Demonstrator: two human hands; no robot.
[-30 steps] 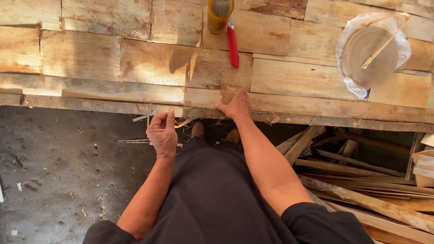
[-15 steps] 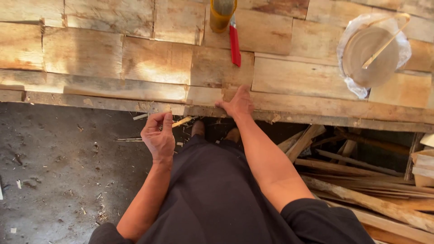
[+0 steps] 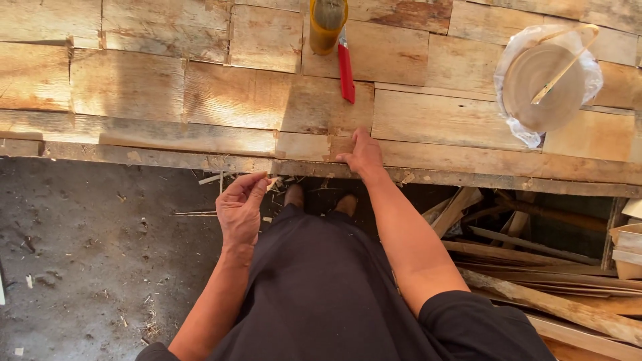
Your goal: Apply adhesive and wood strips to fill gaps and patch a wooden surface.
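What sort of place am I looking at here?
Probably a rough woodworking spot: a surface of patched wooden boards, offcut strips piled beneath, and a bowl of pale paste, perhaps glue, on top.

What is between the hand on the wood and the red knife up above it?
In the head view, only bare plank wood lies between the right hand and the red utility knife; nothing sits on that stretch.

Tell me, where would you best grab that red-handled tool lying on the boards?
Probably by the red handle, a straight, slim bar lying flat. Come from above and pinch across its narrow width from the sides, near the middle. Its upper end sits close against the yellow container, so the lower half offers a freer grip.
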